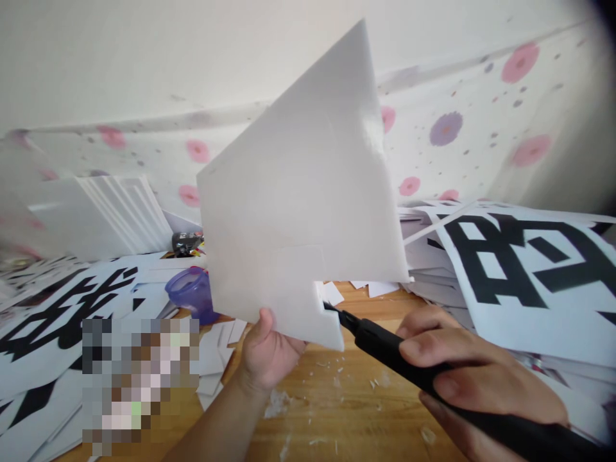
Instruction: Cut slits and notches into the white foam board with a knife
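My left hand grips a white foam board by its lower edge, thumb on the near face and fingers behind. The board is tilted up in front of me and has a stepped notch cut into its lower right side. My right hand is wrapped round a black pen-shaped knife with a thick handle. Its dark tip meets the edge of the notch. Faint lines show on the board's face above my left thumb.
White board scraps and crumbs lie on the wooden table. A purple cup stands behind the board at left. Sheets with large black characters lie on both sides. White panels lean against the flower-patterned wall covering.
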The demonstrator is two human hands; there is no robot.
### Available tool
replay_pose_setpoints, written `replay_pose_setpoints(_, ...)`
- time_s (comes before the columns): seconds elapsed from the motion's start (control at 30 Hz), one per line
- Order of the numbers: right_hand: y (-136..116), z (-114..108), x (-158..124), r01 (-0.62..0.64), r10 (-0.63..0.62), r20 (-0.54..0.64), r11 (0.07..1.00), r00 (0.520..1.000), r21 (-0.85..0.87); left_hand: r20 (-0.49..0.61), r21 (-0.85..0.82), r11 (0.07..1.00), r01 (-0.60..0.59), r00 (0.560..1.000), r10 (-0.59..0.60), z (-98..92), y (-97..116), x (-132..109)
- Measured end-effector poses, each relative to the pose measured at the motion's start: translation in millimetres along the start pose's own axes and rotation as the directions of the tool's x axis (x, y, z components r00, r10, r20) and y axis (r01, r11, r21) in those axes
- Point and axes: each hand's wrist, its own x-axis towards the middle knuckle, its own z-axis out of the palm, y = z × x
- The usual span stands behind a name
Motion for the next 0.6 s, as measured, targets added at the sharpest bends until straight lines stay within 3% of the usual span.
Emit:
replay_pose_setpoints(0.27,6,-1,-8,0.032,-0.032,0.022,0.999,0.999,0.002,0.048,-0.012,1.0,-0.021,0.999,0.022,10.0,-1,6)
replay_pose_setpoints(0.6,5,4,-9,0.039,-0.041,-0.023,0.997,0.999,-0.073,-0.098,0.095,0.995,0.009,0.995,0.0,2.9,-2,3)
